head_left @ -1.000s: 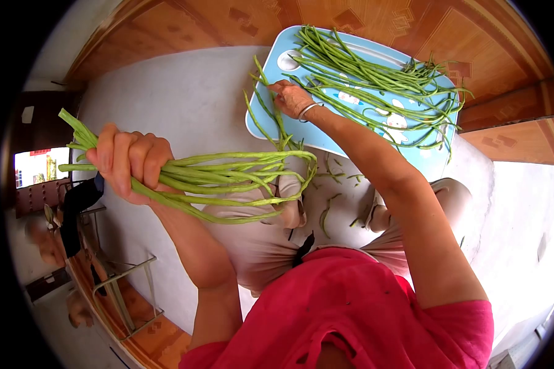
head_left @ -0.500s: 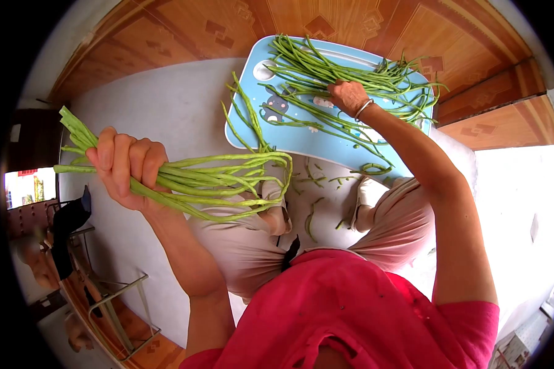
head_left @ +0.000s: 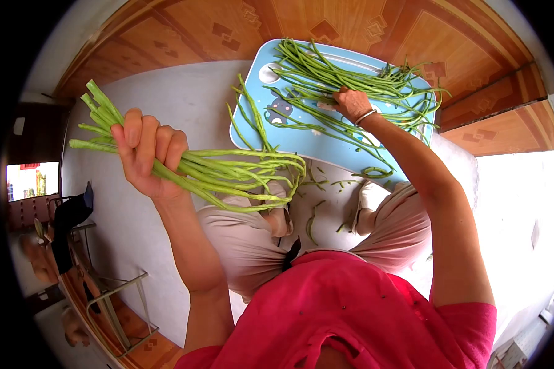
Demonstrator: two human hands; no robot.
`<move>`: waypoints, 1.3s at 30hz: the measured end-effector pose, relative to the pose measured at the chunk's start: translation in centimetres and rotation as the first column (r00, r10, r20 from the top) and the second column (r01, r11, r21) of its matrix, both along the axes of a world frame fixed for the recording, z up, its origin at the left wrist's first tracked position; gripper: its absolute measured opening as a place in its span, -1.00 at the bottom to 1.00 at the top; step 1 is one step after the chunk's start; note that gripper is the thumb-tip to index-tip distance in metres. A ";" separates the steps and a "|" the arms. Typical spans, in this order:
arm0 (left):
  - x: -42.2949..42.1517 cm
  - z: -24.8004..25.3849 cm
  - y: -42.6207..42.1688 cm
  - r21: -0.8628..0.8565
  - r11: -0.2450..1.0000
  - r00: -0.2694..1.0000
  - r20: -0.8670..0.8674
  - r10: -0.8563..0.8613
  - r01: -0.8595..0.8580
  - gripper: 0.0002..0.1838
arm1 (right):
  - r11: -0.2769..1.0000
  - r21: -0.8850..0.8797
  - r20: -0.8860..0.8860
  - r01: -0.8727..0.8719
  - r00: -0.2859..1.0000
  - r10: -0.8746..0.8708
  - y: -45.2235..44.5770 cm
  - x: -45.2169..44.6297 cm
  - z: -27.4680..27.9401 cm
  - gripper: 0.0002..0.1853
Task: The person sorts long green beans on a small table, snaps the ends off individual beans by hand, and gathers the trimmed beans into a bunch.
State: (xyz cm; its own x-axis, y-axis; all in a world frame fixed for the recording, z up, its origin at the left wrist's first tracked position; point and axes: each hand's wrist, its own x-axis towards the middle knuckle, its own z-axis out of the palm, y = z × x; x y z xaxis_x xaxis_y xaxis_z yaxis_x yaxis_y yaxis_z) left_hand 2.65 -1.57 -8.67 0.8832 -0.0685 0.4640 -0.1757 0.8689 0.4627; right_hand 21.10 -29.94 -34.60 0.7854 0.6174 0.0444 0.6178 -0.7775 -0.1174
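A bunch of long green beans (head_left: 228, 167) hangs in the air at the left, lifted off the floor, its cut-looking ends poking up past the thumb side and its thin tails drooping toward the middle. The person's left hand (head_left: 151, 154) has its fingers curled closed around the bunch. The right hand (head_left: 353, 104), with a silvery bracelet (head_left: 365, 117) at the wrist, reaches down to a larger pile of beans (head_left: 335, 72); its fingers are bent, but their tips are hidden, so whether they grip anything cannot be told. The pile spreads across a low, light-blue worktop (head_left: 308, 144) printed with cartoon animals, with a round recess (head_left: 268, 74) near its far left corner. A few loose strands (head_left: 245, 114) lie over its left edge. Green scraps (head_left: 313, 222) litter the pale floor (head_left: 160, 98) between the person's shoes. Behind the worktop stand patterned wooden panels (head_left: 351, 24). The person wears a bright red top (head_left: 345, 301) and light trousers (head_left: 243, 246).
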 end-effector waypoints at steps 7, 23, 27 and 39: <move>0.2 0.1 -0.7 0.086 0.993 0.991 -0.106 0.085 -0.076 -0.68 | 0.991 0.133 -0.113 -0.008 0.993 0.023 -0.9 0.4 2.8 -0.85; 1.8 -1.4 -6.7 0.526 0.809 0.881 -0.211 0.424 -0.263 -0.93 | 0.552 0.795 -0.459 0.250 0.844 0.278 0.9 -6.5 24.0 -0.78; 1.8 -1.1 -8.2 0.559 0.793 0.874 -0.228 0.429 -0.243 -0.87 | 0.476 0.823 -0.528 0.311 0.727 0.439 2.6 -10.3 25.4 -0.78; 1.0 -1.0 -7.7 0.634 0.768 0.912 -0.259 0.318 -0.088 -0.85 | 0.542 0.810 0.180 -0.225 0.974 0.136 0.7 -11.0 26.2 -0.84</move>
State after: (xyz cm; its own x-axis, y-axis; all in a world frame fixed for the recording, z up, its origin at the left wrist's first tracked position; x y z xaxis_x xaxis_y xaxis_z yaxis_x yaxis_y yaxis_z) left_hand 3.66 -9.24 -9.66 0.9974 -0.0292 0.0660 -0.0514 0.3546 0.9336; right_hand 10.07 -29.26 -8.43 0.6271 0.4044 0.6657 0.7752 -0.2405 -0.5841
